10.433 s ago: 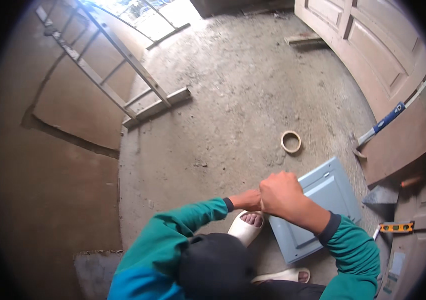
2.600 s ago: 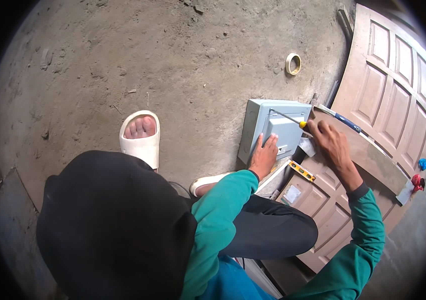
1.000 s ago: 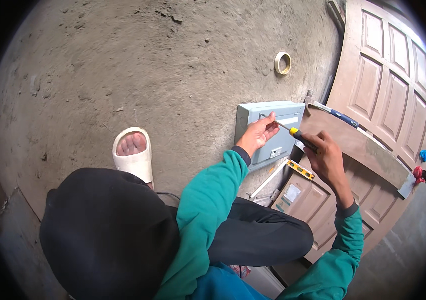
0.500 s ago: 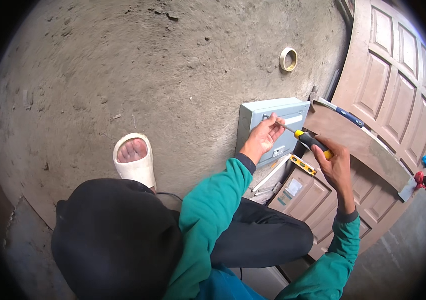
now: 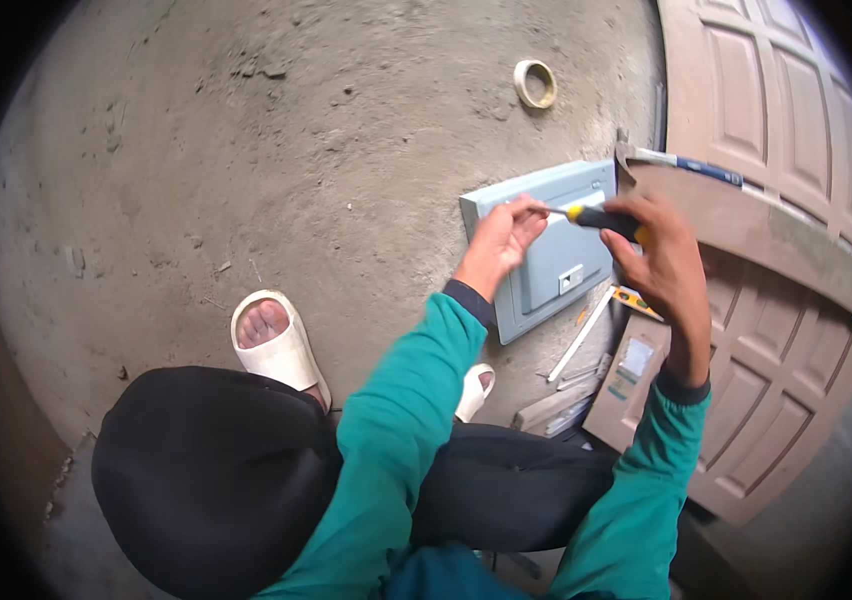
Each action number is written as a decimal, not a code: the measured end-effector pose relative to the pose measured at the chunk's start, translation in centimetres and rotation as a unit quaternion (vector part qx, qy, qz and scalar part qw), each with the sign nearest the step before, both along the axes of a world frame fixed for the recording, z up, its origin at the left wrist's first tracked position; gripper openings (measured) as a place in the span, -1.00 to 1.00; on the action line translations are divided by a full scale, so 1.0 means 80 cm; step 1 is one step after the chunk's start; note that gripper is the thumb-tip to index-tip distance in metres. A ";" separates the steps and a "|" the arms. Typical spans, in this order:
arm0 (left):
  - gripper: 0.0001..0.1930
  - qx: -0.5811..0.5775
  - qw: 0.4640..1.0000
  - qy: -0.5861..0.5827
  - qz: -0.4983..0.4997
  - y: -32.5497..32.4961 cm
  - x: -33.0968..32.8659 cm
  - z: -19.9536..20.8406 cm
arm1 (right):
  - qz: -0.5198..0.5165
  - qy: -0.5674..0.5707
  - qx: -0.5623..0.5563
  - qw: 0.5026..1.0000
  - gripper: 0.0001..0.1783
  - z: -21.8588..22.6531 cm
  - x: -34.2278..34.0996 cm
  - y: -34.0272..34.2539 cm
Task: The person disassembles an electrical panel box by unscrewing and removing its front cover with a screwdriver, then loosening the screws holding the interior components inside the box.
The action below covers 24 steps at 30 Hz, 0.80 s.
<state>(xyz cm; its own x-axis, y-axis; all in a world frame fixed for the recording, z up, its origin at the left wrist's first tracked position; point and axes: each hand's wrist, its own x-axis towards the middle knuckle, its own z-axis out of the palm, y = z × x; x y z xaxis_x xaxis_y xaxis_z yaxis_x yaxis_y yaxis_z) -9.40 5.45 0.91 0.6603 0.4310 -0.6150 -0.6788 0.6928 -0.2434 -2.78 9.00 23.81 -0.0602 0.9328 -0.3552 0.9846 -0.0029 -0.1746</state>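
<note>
My right hand (image 5: 661,245) grips the black-and-yellow handle of a screwdriver (image 5: 601,220), its shaft pointing left. At the shaft's tip, the fingers of my left hand (image 5: 506,240) are pinched together. Whether they also hold something small, such as a screw, is hidden. Both hands are over a light blue-grey metal electrical panel box (image 5: 541,275), whose front has a raised cover and a small window near its lower side. The left hand and wrist hide part of the box's left side.
A roll of tape (image 5: 522,84) lies beyond the box on rough concrete (image 5: 276,150). A hammer (image 5: 686,163) rests on a board beside brown panelled doors (image 5: 776,390). Near the box are a yellow spirit level (image 5: 636,302), white strips (image 5: 581,335) and my sandalled foot (image 5: 281,350).
The view has shifted, so the box and doors sit differently and a second sandal shows. The screwdriver has swung closer to level, both hands still on it, and my fingers seem higher off the box.
</note>
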 end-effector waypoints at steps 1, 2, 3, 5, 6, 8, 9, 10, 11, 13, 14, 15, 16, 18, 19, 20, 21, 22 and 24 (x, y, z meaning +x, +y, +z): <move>-0.67 0.039 0.991 0.089 -0.091 -0.001 -0.008 0.003 | 0.027 0.054 -0.011 0.998 -0.75 0.001 -0.002 0.001; -0.64 0.174 0.943 0.182 -0.216 0.007 -0.021 0.008 | 0.048 0.045 -0.020 0.998 -0.76 -0.007 0.008 -0.004; -0.60 0.301 0.854 0.271 -0.327 0.015 -0.032 0.010 | 0.041 0.049 -0.003 0.998 -0.76 -0.009 0.012 -0.010; -0.67 0.453 0.724 0.413 -0.315 0.023 -0.035 0.023 | 0.073 -0.002 0.064 0.995 -0.69 -0.010 0.018 -0.024; -0.69 0.570 0.564 0.526 -0.282 0.025 -0.038 0.026 | 0.066 -0.050 0.074 0.994 -0.58 -0.011 0.020 -0.026; -0.68 0.645 0.462 0.580 -0.187 0.037 -0.054 0.012 | 0.021 -0.070 0.044 0.996 -0.58 -0.005 0.006 -0.012; -0.64 0.704 0.373 0.599 -0.080 0.042 -0.050 0.015 | -0.021 -0.110 -0.004 0.994 -0.57 0.002 0.011 -0.007; -0.62 0.723 0.406 0.552 -0.080 0.042 -0.043 0.019 | -0.037 -0.105 0.008 0.994 -0.57 -0.005 0.030 -0.005; -0.62 0.737 0.391 0.546 -0.082 0.045 -0.038 0.022 | 0.092 -0.023 0.094 0.991 -0.57 -0.021 0.053 -0.004; -0.61 0.767 0.357 0.469 -0.253 0.049 -0.030 0.017 | 0.213 0.055 0.195 0.956 -0.58 -0.034 0.070 -0.013; -0.65 0.762 0.337 0.487 -0.262 0.050 -0.029 0.009 | 0.207 0.068 0.196 0.956 -0.60 -0.036 0.065 -0.013; -0.65 0.768 0.317 0.491 -0.263 0.053 -0.031 -0.003 | 0.204 0.082 0.198 0.955 -0.62 -0.034 0.058 -0.010; -0.68 0.787 0.341 0.471 -0.206 0.052 -0.037 -0.020 | 0.200 0.083 0.215 0.952 -0.62 -0.032 0.047 -0.014; -0.77 0.807 0.374 0.439 -0.128 0.063 -0.037 -0.027 | 0.122 0.004 0.115 0.986 -0.66 -0.019 0.033 -0.013; -0.78 0.792 0.353 0.468 -0.170 0.058 -0.028 -0.024 | 0.122 0.021 0.161 0.979 -0.70 -0.037 0.040 -0.013; -0.76 0.786 0.348 0.477 -0.183 0.063 -0.035 -0.027 | 0.121 0.009 0.157 0.980 -0.69 -0.039 0.035 -0.011; -0.74 0.789 0.362 0.464 -0.176 0.067 -0.038 -0.030 | 0.156 0.003 0.139 0.978 -0.67 -0.024 0.033 -0.015; -0.71 0.793 0.374 0.450 -0.170 0.072 -0.045 -0.032 | 0.167 0.044 0.181 0.968 -0.61 -0.020 0.037 -0.024; -0.68 0.797 0.428 0.376 -0.200 0.074 -0.054 -0.007 | 0.163 0.087 0.232 0.955 -0.52 -0.015 0.054 -0.042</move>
<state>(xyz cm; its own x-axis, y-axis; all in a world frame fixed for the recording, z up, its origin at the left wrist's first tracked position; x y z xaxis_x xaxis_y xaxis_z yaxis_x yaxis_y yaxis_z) -13.75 11.33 0.32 0.7513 0.6434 0.1466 0.1009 -0.3315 0.9380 1.54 5.64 22.61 -0.3952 0.9088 0.1339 0.8756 0.4167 -0.2442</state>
